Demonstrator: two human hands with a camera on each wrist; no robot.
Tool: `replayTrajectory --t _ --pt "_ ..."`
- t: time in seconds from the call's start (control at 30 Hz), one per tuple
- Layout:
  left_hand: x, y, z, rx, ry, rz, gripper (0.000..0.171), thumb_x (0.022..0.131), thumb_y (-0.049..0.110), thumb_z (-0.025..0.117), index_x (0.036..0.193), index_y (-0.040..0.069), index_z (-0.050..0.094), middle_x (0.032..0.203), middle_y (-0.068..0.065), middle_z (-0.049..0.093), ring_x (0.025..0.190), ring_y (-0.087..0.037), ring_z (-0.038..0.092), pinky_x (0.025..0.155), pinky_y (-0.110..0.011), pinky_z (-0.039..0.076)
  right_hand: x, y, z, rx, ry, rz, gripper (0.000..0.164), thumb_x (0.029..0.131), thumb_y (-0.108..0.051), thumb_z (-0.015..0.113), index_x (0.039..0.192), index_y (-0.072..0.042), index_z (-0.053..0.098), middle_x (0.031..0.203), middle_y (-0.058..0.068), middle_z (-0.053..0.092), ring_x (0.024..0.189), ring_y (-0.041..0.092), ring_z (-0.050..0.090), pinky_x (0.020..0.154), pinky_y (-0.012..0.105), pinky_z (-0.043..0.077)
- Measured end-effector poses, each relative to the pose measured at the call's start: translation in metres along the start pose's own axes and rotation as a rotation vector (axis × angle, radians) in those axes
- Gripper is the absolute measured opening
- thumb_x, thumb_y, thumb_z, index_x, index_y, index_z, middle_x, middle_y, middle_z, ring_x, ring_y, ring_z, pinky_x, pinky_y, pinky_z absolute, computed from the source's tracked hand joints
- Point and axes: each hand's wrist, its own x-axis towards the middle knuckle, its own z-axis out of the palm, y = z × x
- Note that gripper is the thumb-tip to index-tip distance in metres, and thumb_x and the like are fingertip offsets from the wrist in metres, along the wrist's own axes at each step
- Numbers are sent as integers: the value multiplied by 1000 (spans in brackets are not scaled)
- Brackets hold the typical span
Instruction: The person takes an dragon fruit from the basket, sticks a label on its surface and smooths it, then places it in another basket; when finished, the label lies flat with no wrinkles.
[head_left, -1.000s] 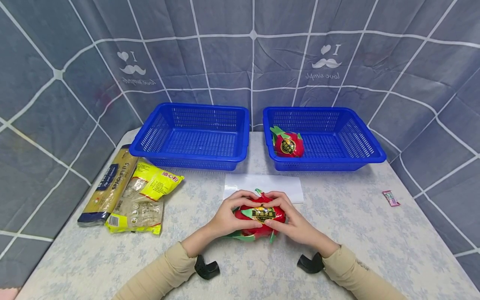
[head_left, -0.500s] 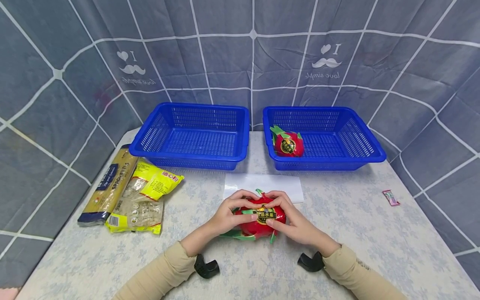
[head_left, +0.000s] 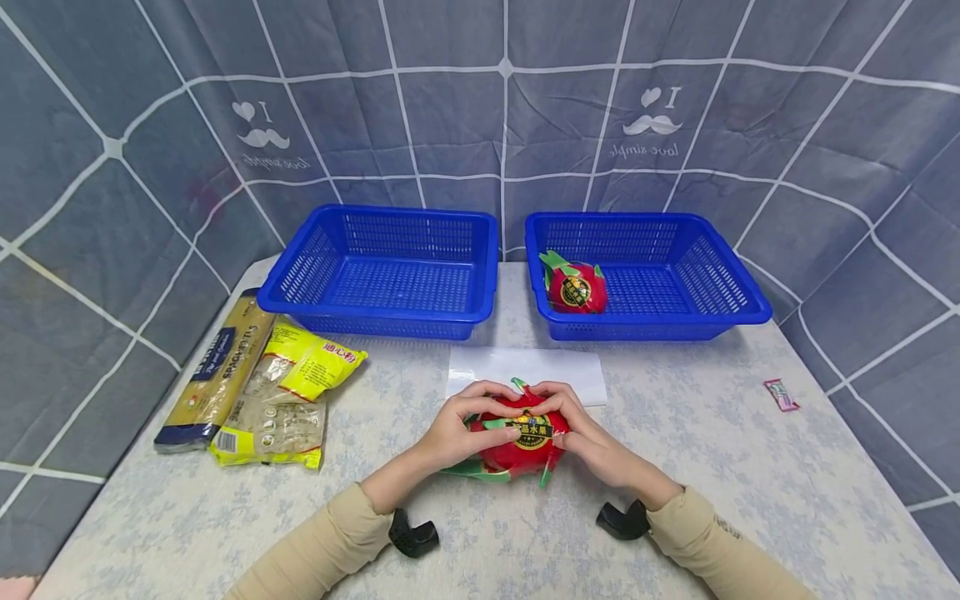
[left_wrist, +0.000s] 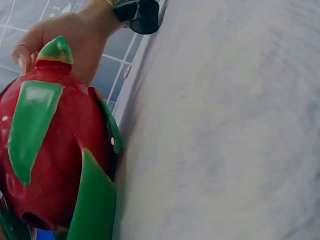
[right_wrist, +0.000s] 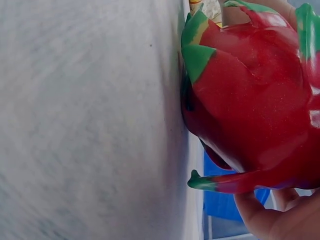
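Near the front middle of the table, a red dragon fruit (head_left: 517, 457) with green leaf tips and a black-and-gold label (head_left: 534, 432) lies between both hands. The left hand (head_left: 450, 433) holds its left side, thumb at the label's left edge and fingers curled over the far side. On the other side the right hand (head_left: 600, 448) grips it, thumb drawn back to the fruit's right edge. In the left wrist view the dragon fruit (left_wrist: 55, 130) fills the left part, with the right hand (left_wrist: 75, 40) behind. Right-hand fingers show under the dragon fruit (right_wrist: 250, 95) in the right wrist view.
Two blue baskets stand at the back: the left basket (head_left: 378, 318) and the right basket (head_left: 660, 320), which contains another dragon fruit (head_left: 576, 287). White paper (head_left: 528, 367) lies behind the hands. Left are a spaghetti pack (head_left: 217, 371) and a yellow noodle bag (head_left: 277, 408); right, a small pink packet (head_left: 782, 395).
The label has shifted slightly to the right between the hands. The left thumb has moved up onto the label's left edge; the right thumb has slid right, off the label.
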Motion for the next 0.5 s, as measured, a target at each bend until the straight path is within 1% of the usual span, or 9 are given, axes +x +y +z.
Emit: replayTrajectory --t 0.07,0.13,0.2,0.27,0.37,0.47,0.5 --pt "0 0 0 -9 9 -19 19 77 -11 69 96 -7 70 114 -21 58 112 -34 48 88 -32 48 0 0 0 -3 6 2 38 85 4 38 119 -10 47 142 12 25 132 31 20 105 29 27" --pt "1 1 0 -31 8 -43 17 80 -10 66 96 -9 70 113 -21 58 112 -32 48 89 -32 46 0 0 1 -13 10 14 34 88 4 40 118 -11 47 142 10 26 132 29 21 105 29 27" --pt "2 1 -1 -63 -1 -63 16 82 -9 63 97 -10 69 113 -21 58 113 -30 49 91 -31 44 0 0 1 -19 10 25 30 91 3 43 118 -12 47 143 9 26 133 27 21 105 28 28" --pt "2 1 -2 -91 -15 -71 17 84 -7 62 98 -11 68 113 -22 58 113 -30 48 91 -31 44 0 1 1 -21 7 32 29 92 2 45 118 -12 47 143 9 25 133 27 21 105 27 28" --pt "3 2 -4 -134 -34 -75 19 85 -3 60 100 -14 66 113 -24 57 113 -31 48 90 -30 45 0 1 0 -7 0 30 33 90 4 42 119 -11 47 143 11 24 133 29 19 105 27 27" --pt "4 2 -5 -156 -50 -79 21 87 -1 58 101 -15 64 114 -27 55 113 -32 48 90 -28 45 0 2 0 12 0 24 37 86 4 39 119 -9 47 143 12 24 133 31 18 105 27 25" --pt "4 2 -5 -164 -54 -82 22 87 -1 57 102 -16 64 114 -27 55 113 -31 48 90 -28 45 0 2 0 10 5 22 36 87 4 39 119 -9 47 143 12 24 133 31 19 105 27 25"
